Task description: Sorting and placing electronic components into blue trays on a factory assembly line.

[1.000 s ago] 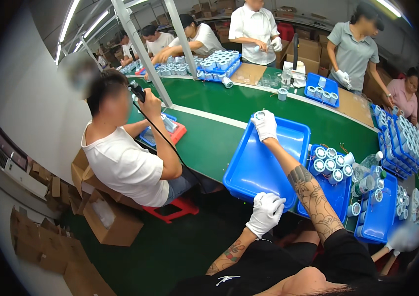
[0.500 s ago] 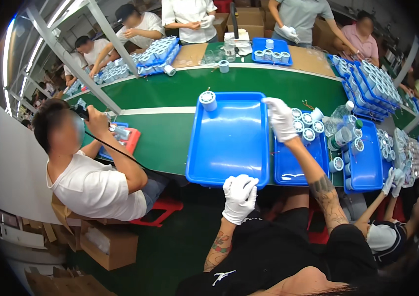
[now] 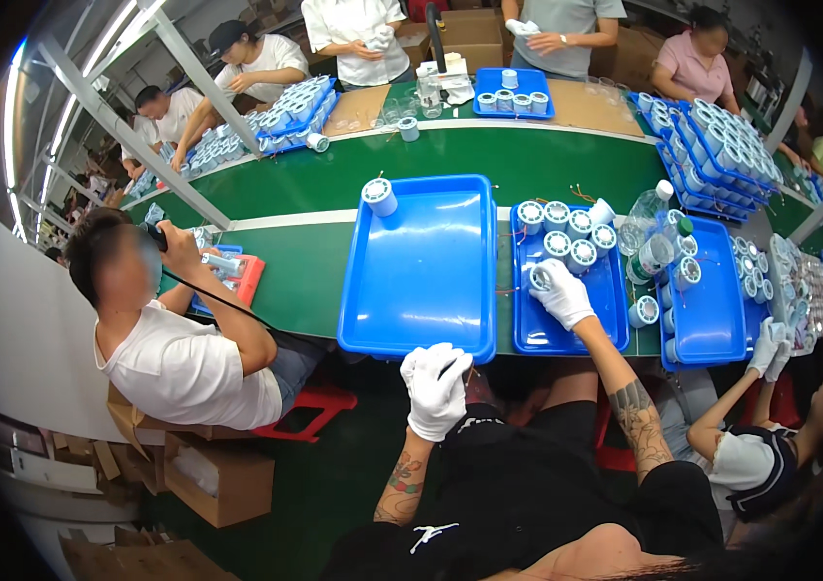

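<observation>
My right hand (image 3: 562,296), in a white glove, has its fingers closed around a light-blue cylindrical part (image 3: 541,277) with a slotted round top. That part is in the right blue tray (image 3: 581,334), in front of several similar cylinders (image 3: 556,243) with thin wires. My left hand (image 3: 435,389), also gloved, is closed at the front edge of a larger blue tray (image 3: 416,281); whatever its fingers hold is hidden. One light-blue cylinder (image 3: 379,198) stands in that tray's far left corner.
Clear plastic bottles (image 3: 652,257) and a loose cylinder (image 3: 643,311) are right of my tray. Another blue tray (image 3: 712,329) lies beyond them. Stacked full trays (image 3: 721,160) stand at the far right. A seated person (image 3: 188,363) works at my left, and others across the green bench (image 3: 285,189).
My right hand has come down from beside the large tray's far right edge to a cylinder in the right tray. My left hand stays by the large tray's front edge. The view has shifted slightly.
</observation>
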{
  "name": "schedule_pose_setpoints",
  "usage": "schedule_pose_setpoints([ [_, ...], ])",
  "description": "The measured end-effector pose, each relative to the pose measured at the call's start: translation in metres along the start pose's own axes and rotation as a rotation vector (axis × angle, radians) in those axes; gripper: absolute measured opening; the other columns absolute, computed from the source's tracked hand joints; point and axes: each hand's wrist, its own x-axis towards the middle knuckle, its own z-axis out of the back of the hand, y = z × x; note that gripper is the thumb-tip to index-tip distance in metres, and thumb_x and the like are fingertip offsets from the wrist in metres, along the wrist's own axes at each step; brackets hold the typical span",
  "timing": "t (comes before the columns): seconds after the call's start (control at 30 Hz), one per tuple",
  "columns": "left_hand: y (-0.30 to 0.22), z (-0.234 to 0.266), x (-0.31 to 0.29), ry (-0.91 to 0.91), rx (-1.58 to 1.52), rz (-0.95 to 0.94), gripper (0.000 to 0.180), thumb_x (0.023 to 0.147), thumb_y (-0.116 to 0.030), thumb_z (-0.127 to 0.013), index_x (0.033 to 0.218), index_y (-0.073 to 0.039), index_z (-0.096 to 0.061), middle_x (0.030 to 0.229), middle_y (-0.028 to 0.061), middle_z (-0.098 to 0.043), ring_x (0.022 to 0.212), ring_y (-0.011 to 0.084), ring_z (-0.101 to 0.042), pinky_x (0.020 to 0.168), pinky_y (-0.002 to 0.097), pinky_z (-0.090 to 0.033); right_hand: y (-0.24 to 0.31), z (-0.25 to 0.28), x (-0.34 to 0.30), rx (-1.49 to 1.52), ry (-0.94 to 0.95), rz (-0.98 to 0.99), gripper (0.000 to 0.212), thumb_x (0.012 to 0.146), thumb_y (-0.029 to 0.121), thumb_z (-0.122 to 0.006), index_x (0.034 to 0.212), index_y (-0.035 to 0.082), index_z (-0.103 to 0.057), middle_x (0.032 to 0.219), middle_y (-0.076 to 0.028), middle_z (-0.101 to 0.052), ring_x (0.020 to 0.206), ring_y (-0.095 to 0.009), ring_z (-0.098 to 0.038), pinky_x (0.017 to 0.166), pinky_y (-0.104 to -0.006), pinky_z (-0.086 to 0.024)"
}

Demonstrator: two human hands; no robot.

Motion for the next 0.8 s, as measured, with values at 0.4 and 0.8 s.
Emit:
schedule_pose_setpoints([
  [0.4,-0.078,-0.092,0.034,0.367,-0.859,0.802,0.040,0.093,-0.009,-0.053,0.131,0.000,-0.049,0.106,0.0130,-0.064,0.088,0.0179,-0.061,0.079,0.0269,-0.049,-0.013,0.091,-0.032,1.160,0.029,-0.533,0.041,0.073,0.007,-0.074,0.112,0.006,-0.061,0.105,-0.006,-0.064,0.083,-0.017,-0.059,0.077,-0.0283,-0.049],
  [0.8,-0.045,-0.159,0.042,0.620,-2.018,1.211,0.043,0.097,-0.037,-0.052,0.128,-0.008,-0.051,0.122,0.0126,-0.058,0.101,0.0228,-0.061,0.081,0.0392,-0.052,0.056,0.174,-0.001,0.517,0.413,0.112,0.033,0.074,0.005,-0.069,0.106,0.001,-0.063,0.112,-0.008,-0.064,0.093,-0.020,-0.060,0.081,-0.0298,-0.050],
])
